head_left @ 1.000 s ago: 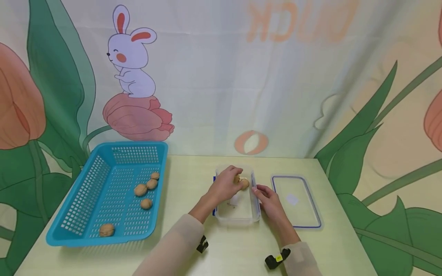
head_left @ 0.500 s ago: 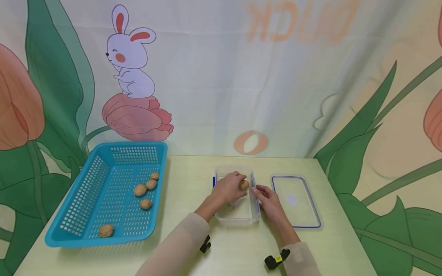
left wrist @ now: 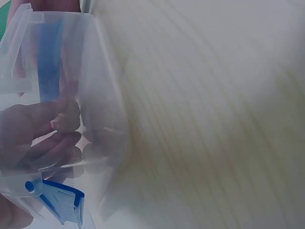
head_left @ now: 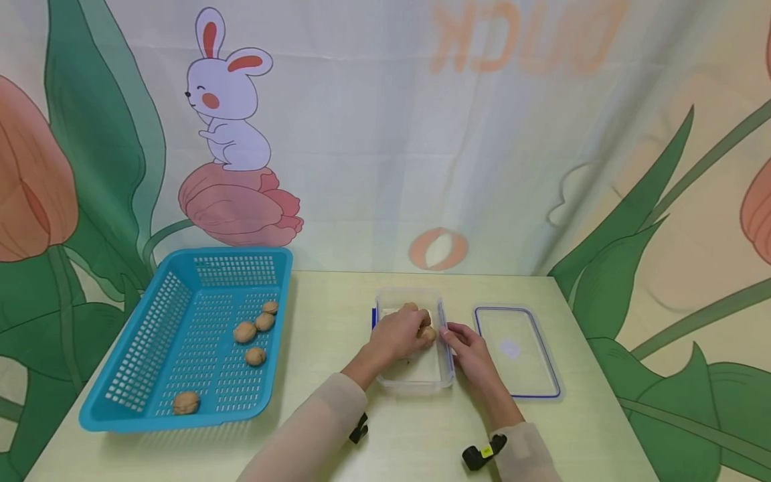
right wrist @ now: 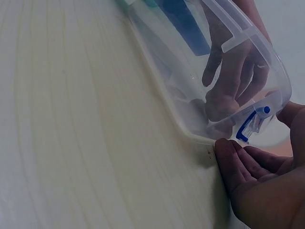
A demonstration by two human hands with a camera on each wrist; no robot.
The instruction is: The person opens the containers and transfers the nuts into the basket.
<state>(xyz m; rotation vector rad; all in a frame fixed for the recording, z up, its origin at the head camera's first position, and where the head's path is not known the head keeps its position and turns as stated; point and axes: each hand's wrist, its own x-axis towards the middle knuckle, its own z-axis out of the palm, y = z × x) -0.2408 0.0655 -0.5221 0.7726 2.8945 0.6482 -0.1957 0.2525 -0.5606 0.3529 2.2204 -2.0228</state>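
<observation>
My left hand [head_left: 397, 335] reaches into a clear plastic food container [head_left: 415, 385] and grips a walnut [head_left: 427, 337] low inside it. Through the see-through wall, the left wrist view shows fingers around the walnut [left wrist: 69, 117]. Another walnut [head_left: 411, 306] shows just beyond the knuckles; anything under the palm is hidden. At the container's right side, my right hand [head_left: 472, 355] pinches the wall, thumb at the rim and fingers outside. In the right wrist view, its fingers [right wrist: 238, 162] lie beside a blue clip [right wrist: 250, 124].
To the left stands a blue slotted basket [head_left: 199, 335] with several walnuts [head_left: 245, 332] in it. The container's lid [head_left: 518, 351], edged with a blue seal, lies flat on the table [head_left: 328, 301] at the right. A printed curtain [head_left: 373, 134] hangs behind the table.
Inside the container, my left hand has moved slightly right and lower, and its fingers have curled round a walnut. The right hand has stayed at the wall.
</observation>
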